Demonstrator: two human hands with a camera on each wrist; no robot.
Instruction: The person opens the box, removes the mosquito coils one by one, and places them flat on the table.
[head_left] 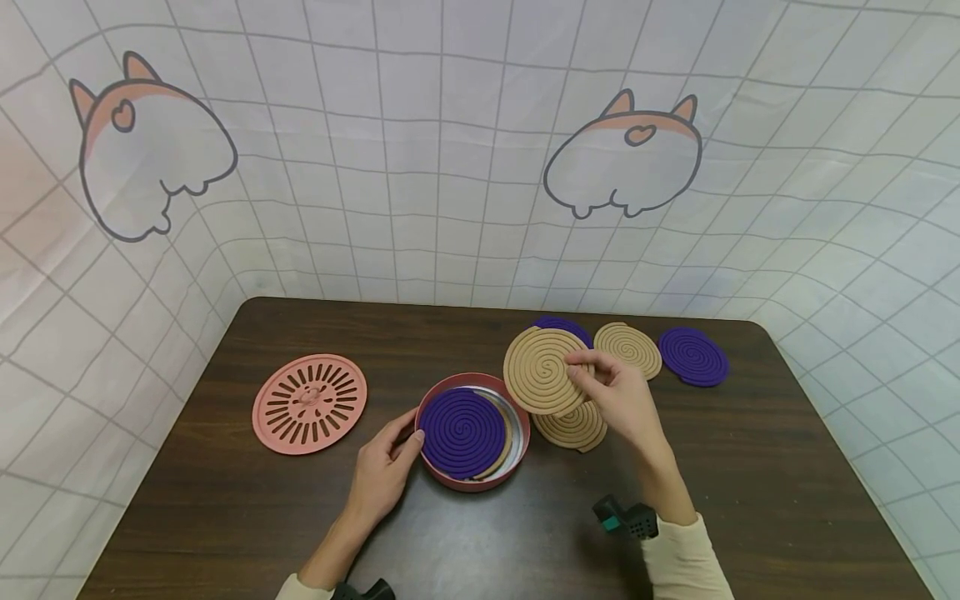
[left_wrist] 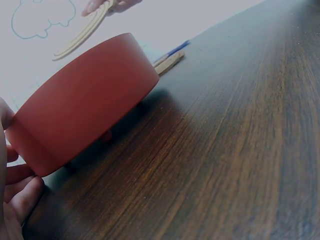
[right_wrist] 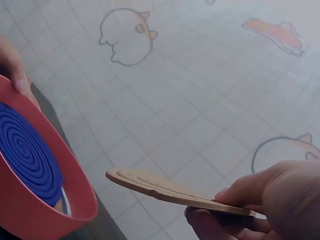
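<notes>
My right hand (head_left: 621, 398) pinches a tan mosquito coil (head_left: 546, 372) by its right edge, thumb on one face and fingers on the other. The coil is raised just right of a round red mosquito coil holder (head_left: 525, 433). With thumb at the rim and fingers around the outer wall, my left hand (head_left: 384, 467) grips the holder's left side. Inside lies a purple mosquito coil (head_left: 462, 434), with the edge of a tan coil (head_left: 498, 458) showing beneath it. In the right wrist view, the pinched coil (right_wrist: 165, 189) appears nearly edge-on.
A pink slotted lid (head_left: 310, 403) lies left of the holder. Behind and below the raised coil are a partly covered purple coil (head_left: 564, 327) and tan coil (head_left: 573, 428). Further right lie another tan coil (head_left: 630, 348) and a purple coil (head_left: 693, 357). A patterned cloth (head_left: 480, 167) hangs behind the table.
</notes>
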